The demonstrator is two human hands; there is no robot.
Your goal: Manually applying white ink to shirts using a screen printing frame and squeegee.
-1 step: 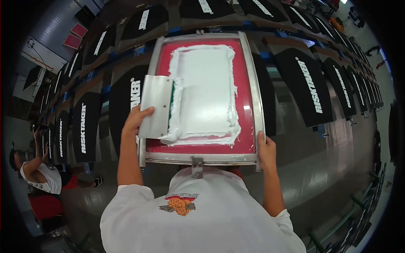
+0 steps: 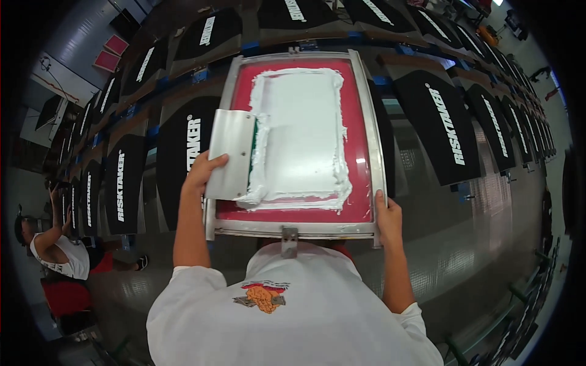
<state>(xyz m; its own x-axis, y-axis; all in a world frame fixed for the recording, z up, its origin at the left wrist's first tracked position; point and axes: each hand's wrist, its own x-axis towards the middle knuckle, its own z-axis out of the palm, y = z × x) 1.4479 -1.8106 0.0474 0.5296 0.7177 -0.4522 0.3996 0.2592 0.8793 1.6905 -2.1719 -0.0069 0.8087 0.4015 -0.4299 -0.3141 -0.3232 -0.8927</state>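
Note:
In front of my body is a silver-edged screen printing frame [image 2: 367,128] with red mesh. A ridge of thick white ink [image 2: 342,155] borders a pale rectangle [image 2: 305,134] in its middle. My left hand [image 2: 204,171] is closed on a wide metal squeegee [image 2: 229,149], thumb on top and fingers hidden beneath. The squeegee lies over the frame's left side, its green blade [image 2: 253,146] against the ink. My right hand [image 2: 389,216] grips the frame's lower right edge, with the thumb up along the rail. A metal bracket [image 2: 289,241] projects from the near rail toward my shirt.
Rows of dark fabric pieces with white print, such as one piece [image 2: 433,122] to the right, lie on boards along both sides and behind. A co-worker [image 2: 61,247] is at the far left beside a red seat [image 2: 66,297]. Green metal rails [image 2: 488,323] stand at lower right.
The frame, squeegee and both my hands have shifted slightly to the right. More of the printed piece left of the frame now shows. My grips look the same.

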